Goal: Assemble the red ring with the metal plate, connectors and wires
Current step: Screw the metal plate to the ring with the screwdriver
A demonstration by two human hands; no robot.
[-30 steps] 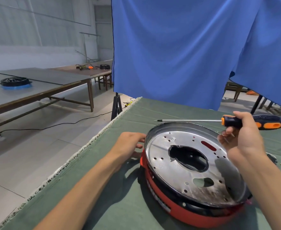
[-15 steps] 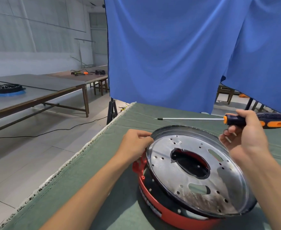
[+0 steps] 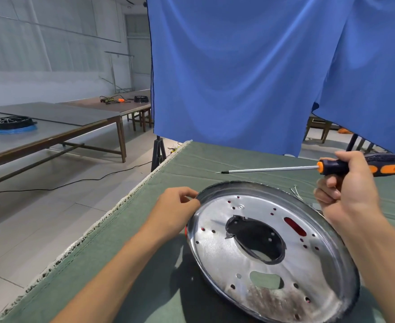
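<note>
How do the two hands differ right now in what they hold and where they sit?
The left hand pinches the metal plate at its far-left rim, low by the green cloth; the right hand is raised above the plate's right edge.
The left grips sheet metal; the right wraps a screwdriver, shaft pointing left.
Both are closed on something.

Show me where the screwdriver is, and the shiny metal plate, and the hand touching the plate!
screwdriver point(image 3: 345, 167): head view, on the black handle near its orange collar.
metal plate point(image 3: 217, 250): head view, on the bare shiny face left of the middle hole.
left hand point(image 3: 173, 210): head view, on the back of the hand.
</note>
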